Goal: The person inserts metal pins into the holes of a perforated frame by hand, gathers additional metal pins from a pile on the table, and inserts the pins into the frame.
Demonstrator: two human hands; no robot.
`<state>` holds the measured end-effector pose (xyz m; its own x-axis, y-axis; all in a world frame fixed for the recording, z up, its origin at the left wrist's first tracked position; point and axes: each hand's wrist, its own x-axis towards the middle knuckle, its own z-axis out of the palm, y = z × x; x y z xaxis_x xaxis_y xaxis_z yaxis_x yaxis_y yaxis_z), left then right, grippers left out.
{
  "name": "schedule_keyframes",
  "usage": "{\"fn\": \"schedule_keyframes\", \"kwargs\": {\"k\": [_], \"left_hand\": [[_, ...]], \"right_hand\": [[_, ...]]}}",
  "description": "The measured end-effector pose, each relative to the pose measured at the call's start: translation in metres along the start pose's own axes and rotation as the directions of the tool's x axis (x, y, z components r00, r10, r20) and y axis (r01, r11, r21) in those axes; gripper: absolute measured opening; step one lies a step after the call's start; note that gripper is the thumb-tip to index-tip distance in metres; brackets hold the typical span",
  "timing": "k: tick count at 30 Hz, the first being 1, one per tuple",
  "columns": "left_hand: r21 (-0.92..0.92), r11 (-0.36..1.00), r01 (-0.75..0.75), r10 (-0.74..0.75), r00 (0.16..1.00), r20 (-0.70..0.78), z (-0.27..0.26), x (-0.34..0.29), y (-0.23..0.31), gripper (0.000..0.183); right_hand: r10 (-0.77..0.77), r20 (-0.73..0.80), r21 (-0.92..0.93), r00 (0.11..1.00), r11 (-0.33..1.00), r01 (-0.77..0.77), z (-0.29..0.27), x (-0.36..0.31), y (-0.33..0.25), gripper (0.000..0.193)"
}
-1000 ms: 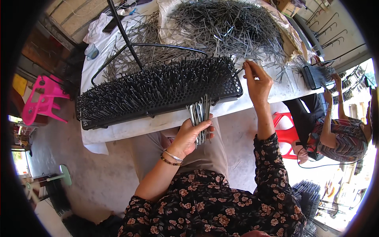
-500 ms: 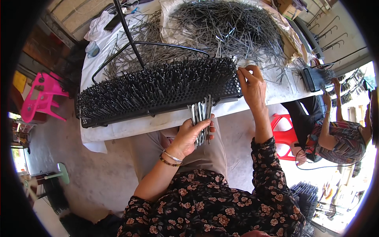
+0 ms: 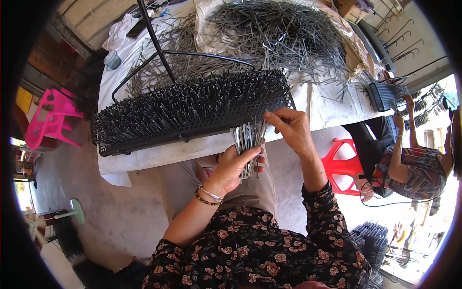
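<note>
At the bottom of the frame the person's floral-print sleeves rise toward the centre, the forearms coming up from the lower edge. Just below the middle of the frame the left hand (image 3: 234, 166), with two bracelets at its wrist, is closed around a bundle of grey metal pins (image 3: 246, 143), fingers wrapped tight about their lower ends so that the tops fan out upward. Right of it, at the centre, the right hand (image 3: 290, 129) has its fingertips pinched together on the top of the bundle, just under the edge of the table; whether it grips one pin or several cannot be told. The bundle thus sits between the two hands, touching both, directly below the front rim of a long black perforated tray (image 3: 192, 111) bristling with upright pins, which runs from the left middle of the frame to the centre on a white table (image 3: 159, 156). Behind the tray, in the upper centre, a large loose heap of the same pins (image 3: 279, 29) lies on a pale sheet, with black bent rods (image 3: 159, 53) crossing the upper left. At the far left stands a pink plastic stool (image 3: 48, 120). At the right, a red plastic stool (image 3: 342, 166) sits on the floor, and beyond it another person (image 3: 409, 164) in patterned clothes reaches up to a smaller black tray (image 3: 385, 94) at the table's far end
</note>
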<state>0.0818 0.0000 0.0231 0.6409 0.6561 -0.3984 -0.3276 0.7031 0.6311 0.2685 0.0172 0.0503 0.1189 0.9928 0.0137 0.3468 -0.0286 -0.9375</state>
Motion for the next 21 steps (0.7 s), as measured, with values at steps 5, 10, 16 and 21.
{"fn": "schedule_keyframes", "kwargs": {"k": [5,10,16,21], "left_hand": [[0.000,1.000,0.006,-0.006,0.999,-0.046,-0.015,0.007,-0.009,0.028],[-0.004,1.000,0.017,-0.017,1.000,-0.002,-0.007,0.012,-0.004,0.028],[0.041,0.998,0.055,-0.054,0.998,-0.014,-0.013,0.009,-0.012,0.023],[0.026,0.999,0.043,-0.041,0.996,-0.079,-0.017,0.003,-0.014,0.021]], "right_hand": [[0.046,-0.151,0.149,0.987,0.989,-0.024,-0.012,0.002,-0.014,0.025],[0.078,-0.110,0.160,0.991,0.985,-0.059,-0.025,0.007,-0.005,0.026],[0.203,0.172,0.082,0.964,0.972,-0.220,-0.009,0.002,0.001,0.026],[0.118,-0.031,0.171,0.993,0.979,-0.111,-0.011,0.004,-0.003,0.026]]}}
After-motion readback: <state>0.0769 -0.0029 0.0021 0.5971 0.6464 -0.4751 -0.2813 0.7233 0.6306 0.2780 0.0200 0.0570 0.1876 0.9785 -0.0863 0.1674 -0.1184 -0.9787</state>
